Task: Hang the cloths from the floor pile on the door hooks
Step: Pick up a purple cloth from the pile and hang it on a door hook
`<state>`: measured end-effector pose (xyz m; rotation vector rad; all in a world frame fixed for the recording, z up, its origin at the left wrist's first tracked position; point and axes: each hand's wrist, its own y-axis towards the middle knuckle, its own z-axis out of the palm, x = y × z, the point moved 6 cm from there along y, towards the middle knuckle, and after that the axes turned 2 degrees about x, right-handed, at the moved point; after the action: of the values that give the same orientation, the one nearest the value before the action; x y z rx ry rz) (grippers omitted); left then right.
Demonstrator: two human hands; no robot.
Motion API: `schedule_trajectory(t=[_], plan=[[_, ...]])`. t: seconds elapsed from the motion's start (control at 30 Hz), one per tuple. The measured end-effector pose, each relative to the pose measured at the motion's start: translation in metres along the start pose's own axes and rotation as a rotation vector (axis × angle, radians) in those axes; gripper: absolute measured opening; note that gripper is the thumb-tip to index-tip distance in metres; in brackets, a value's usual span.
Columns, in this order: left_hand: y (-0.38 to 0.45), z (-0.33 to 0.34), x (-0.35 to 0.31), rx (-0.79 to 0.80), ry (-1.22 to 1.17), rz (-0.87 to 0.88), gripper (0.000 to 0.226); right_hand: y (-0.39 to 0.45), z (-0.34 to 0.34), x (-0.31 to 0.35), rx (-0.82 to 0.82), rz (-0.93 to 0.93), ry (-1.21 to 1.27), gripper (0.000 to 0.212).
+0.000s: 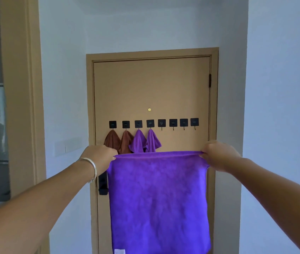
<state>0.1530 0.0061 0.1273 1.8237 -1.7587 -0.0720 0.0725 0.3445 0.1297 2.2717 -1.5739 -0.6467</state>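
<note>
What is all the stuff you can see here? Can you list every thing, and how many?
door: 1, tan, straight ahead, closed
hooks: 8, black, in a row across the door; four on the right are bare
brown cloths: 2, hanging on the two leftmost hooks
hung purple cloths: 2, on the third and fourth hooks
held purple cloth: 1, spread flat before the door
door handle: 1, black, left edge of door
peephole: 1, gold, above the hooks
bracelet: 1, silver, left wrist
left hand: pinches the cloth's top left corner
right hand: pinches the top right corner
</note>
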Motion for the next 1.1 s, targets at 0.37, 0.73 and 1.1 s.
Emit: schedule_trajectory(t=[0.37, 0.73, 1.1], plan=[[0.115, 0.082, -0.008, 0.035, -0.029, 0.028, 0.026, 0.092, 0.082, -0.022, 0.027, 0.013, 0.08, 0.028], [0.252, 0.147, 0.011, -0.022, -0.103, 0.064, 0.025, 0.214, 0.137, -0.025, 0.053, 0.085, 0.09, 0.028], [0.371, 0.2, 0.039, -0.133, -0.323, 0.069, 0.028, 0.32, 0.163, -0.027, -0.168, 0.115, 0.1, 0.021]])
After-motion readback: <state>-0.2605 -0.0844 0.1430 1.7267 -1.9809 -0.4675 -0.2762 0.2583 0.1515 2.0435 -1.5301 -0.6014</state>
